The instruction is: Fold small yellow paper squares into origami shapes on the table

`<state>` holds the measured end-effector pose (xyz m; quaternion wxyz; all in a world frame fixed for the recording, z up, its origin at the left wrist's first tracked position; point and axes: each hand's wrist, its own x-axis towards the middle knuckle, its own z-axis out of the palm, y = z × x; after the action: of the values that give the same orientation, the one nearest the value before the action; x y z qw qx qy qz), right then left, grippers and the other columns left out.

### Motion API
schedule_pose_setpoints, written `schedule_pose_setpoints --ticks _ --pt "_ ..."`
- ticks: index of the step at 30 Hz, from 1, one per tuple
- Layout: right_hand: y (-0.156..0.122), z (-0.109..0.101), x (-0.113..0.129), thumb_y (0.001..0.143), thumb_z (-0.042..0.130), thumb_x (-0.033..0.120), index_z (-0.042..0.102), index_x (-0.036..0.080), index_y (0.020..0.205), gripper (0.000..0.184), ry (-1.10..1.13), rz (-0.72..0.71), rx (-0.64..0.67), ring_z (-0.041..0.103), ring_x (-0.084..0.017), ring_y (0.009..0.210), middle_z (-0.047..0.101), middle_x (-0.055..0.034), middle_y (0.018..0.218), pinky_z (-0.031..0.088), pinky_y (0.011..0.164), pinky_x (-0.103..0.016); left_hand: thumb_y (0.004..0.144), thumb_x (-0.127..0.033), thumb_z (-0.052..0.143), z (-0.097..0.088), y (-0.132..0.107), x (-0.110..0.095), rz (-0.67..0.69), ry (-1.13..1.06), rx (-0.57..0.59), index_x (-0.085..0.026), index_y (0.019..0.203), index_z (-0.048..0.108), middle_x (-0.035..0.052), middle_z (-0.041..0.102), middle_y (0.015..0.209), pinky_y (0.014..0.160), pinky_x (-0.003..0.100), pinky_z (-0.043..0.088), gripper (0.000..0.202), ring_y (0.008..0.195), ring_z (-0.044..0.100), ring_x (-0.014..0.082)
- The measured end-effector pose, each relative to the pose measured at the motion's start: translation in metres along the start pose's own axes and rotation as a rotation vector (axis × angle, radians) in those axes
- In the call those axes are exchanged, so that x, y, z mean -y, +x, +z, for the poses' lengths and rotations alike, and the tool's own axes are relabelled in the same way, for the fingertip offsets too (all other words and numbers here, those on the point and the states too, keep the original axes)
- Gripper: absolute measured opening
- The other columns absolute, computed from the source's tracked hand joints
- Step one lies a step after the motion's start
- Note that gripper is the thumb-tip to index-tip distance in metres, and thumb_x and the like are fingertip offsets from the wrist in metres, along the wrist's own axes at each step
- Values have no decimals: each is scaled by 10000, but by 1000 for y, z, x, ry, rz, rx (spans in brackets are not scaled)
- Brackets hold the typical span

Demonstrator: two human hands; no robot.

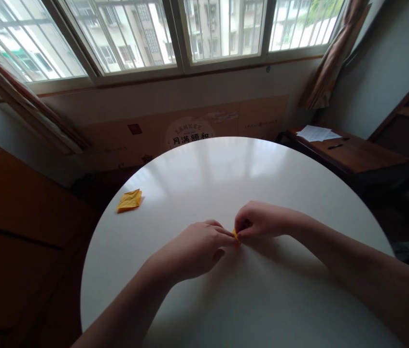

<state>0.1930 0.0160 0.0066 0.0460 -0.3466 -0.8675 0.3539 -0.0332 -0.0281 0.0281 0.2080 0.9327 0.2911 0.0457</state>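
Observation:
Near the middle of the white round table, both hands meet at a small piece of yellow-orange folded paper. My left hand reaches in from the left, its fingers straight, held together and closed at the tips on the paper, the thumb tucked lower. From the other side, my right hand is closed in a pinch on the same piece, its other fingers curled in. Fingertips hide most of the paper. Farther left lies a flat, crinkled yellow packet or folded paper, apart from both hands.
Behind the table, a printed cardboard panel leans under the barred window. To the right, a brown wooden side table bears white paper sheets and a dark pen-like object. A wooden cabinet stands left.

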Motion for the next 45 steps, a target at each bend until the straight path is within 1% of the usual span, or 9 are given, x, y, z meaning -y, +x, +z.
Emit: schedule_pose_setpoints --ticks 4,12,16,21,25,35,39,42,45 --pt "3 0 -7 825 629 315 783 193 903 211 -27 -28 11 659 -165 748 762 -34 852 442 659 -251 914 -29 477 1 1 -1 7 -35 -6 -291 1089 722 -25 717 1163 964 296 465 400 1082 635 163" --pt "7 2 -13 834 609 263 778 219 873 180 -59 -43 -4 655 -169 732 758 -22 822 432 674 -264 915 -42 453 0 5 4 -17 -72 18 -286 1144 696 11 718 1136 974 332 480 414 1102 629 198" --pt "8 3 -14 829 613 245 772 220 848 162 -59 -34 -15 660 -184 763 759 -27 825 433 697 -272 901 -13 461 2 7 5 -56 -55 44 -277 1160 660 4 695 1196 1003 345 468 420 1119 612 196" --pt "8 3 -16 828 615 218 759 228 828 143 -59 -22 -9 657 -184 784 747 -17 818 426 685 -265 926 -40 497 2 9 4 -65 -39 89 -267 1177 644 1 668 1261 1075 363 425 369 1169 587 198" --pt "8 3 -16 838 623 227 755 229 824 132 -65 -17 -7 658 -183 785 744 -14 822 424 670 -264 923 -45 517 1 11 7 -61 -67 87 -285 1172 655 -17 662 1279 1099 357 410 372 1200 580 194" --pt "8 3 -14 849 622 252 762 238 829 142 -103 -4 -22 663 -199 785 756 -27 839 431 675 -268 901 -26 477 0 9 8 -66 -67 79 -292 1049 716 -20 693 1217 1054 362 444 387 1185 592 200" --pt "8 2 -13 850 626 256 772 241 852 147 -97 -1 -24 666 -199 785 757 -33 849 441 682 -269 894 -31 494 -2 6 17 -44 -109 67 -327 1074 727 -38 693 1222 1081 342 422 417 1203 587 188" --pt "7 2 -14 857 628 280 774 240 852 151 -91 -13 -27 668 -199 786 756 -33 847 445 683 -272 897 -21 463 -4 7 24 -31 -179 80 -341 1117 713 -49 693 1223 1050 305 445 461 1163 612 163" --pt "7 3 -16 850 633 275 773 243 854 143 -83 -15 -32 667 -203 792 759 -33 851 446 689 -272 903 -8 435 -5 8 21 -48 -171 69 -355 1185 680 -40 693 1214 1012 298 470 510 1141 618 163"
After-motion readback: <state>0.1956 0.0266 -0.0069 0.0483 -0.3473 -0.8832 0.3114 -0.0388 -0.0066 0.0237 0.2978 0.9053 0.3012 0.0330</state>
